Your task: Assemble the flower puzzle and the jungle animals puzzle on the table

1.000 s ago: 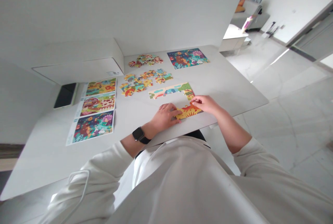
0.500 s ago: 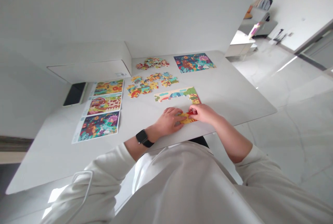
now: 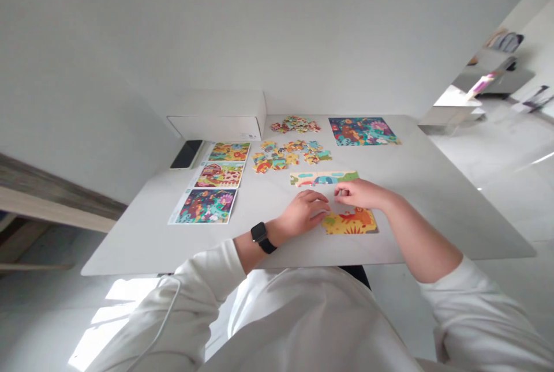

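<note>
My left hand (image 3: 305, 211) rests palm down on the table, fingers spread and fingertips at the left edge of a joined yellow puzzle section (image 3: 351, 222) with a lion on it. My right hand (image 3: 361, 194) hovers just beyond that section, fingers loosely bent and no piece visible in them. Behind it lies a joined puzzle strip (image 3: 320, 178) with blue and green shapes, its right end partly hidden by the right hand. Several loose yellow and blue puzzle pieces (image 3: 277, 160) lie farther back.
A second heap of puzzle pieces (image 3: 296, 124) sits near the wall. A dark completed-looking puzzle picture (image 3: 363, 131) lies back right. At left are a printed reference sheet (image 3: 208, 206) with three pictures, a phone (image 3: 186, 154) and a white box (image 3: 216, 127).
My right hand has left the lion section and moved away from me, uncovering the section. The left hand has stayed at its left edge. The view has turned left.
</note>
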Available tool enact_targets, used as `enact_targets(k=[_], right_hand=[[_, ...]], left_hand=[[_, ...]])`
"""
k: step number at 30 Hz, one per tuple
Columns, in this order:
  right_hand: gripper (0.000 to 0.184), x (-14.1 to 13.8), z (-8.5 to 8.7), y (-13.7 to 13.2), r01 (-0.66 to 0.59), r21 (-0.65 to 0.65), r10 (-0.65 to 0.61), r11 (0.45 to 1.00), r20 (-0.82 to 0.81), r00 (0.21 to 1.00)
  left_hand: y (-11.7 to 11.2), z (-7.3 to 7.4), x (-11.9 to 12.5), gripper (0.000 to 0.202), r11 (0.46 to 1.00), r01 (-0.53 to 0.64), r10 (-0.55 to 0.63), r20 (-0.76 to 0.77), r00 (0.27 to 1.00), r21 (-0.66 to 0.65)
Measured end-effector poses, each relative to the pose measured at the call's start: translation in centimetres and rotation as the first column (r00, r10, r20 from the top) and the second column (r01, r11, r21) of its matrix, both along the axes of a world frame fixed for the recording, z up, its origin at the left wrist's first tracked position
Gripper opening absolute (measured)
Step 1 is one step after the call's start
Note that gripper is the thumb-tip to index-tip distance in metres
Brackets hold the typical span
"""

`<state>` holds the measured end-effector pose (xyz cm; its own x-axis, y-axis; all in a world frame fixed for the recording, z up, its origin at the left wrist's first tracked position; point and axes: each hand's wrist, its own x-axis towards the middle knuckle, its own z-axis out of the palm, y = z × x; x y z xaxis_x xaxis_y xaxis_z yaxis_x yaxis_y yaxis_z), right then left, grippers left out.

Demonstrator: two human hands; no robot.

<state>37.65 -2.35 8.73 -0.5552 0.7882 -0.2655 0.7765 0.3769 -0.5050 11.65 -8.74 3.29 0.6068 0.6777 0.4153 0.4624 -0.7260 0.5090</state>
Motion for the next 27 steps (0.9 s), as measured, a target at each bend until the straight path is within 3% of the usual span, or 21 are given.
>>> enact_targets(k=[3, 6, 9, 12, 15, 21, 27], right_hand=[[0.014, -0.7, -0.3, 2.4, 0.057, 0.109, -0.045, 0.992, -0.107, 0.993], [0.014, -1.2, -1.8, 4.0, 0.110, 0.248, -0.058, 0.962, -0.206, 0.977], [0.015, -1.2, -4.2, 4.9, 0.151, 0.464, -0.010, 0.873, -0.292, 0.956], [0.018, -0.8, -6.4, 5.3, 0.152, 0.576, 0.032, 0.803, -0.297, 0.954], [0.020, -0.3, -7.6, 5.4, 0.153, 0.583, 0.027, 0.798, -0.288, 0.957], [0.022, -0.3, -8.4, 5.4, 0.139, 0.553, 0.016, 0.821, -0.266, 0.964], [0.022, -0.5, -8.5, 5.3, 0.130, 0.535, 0.006, 0.835, -0.244, 0.970]], left_hand=[[1.5, 0.4, -1.3, 0.016, 0.995, -0.100, 0.097, 0.123, 0.988, 0.016], [2.9, 1.0, -3.0, 0.013, 0.972, -0.235, 0.230, 0.204, 0.952, 0.001], [4.3, 1.4, -4.7, 0.012, 0.938, -0.345, 0.341, 0.223, 0.913, -0.023], [5.7, 1.4, -6.3, 0.012, 0.904, -0.425, 0.423, 0.219, 0.879, -0.041], [7.4, 1.3, -7.9, 0.017, 0.859, -0.510, 0.509, 0.186, 0.841, -0.042], [10.6, 0.8, -11.5, 0.040, 0.805, -0.593, 0.593, 0.027, 0.805, -0.014], [9.9, -1.3, -13.1, 0.046, 0.708, -0.706, 0.704, -0.081, 0.706, 0.003]])
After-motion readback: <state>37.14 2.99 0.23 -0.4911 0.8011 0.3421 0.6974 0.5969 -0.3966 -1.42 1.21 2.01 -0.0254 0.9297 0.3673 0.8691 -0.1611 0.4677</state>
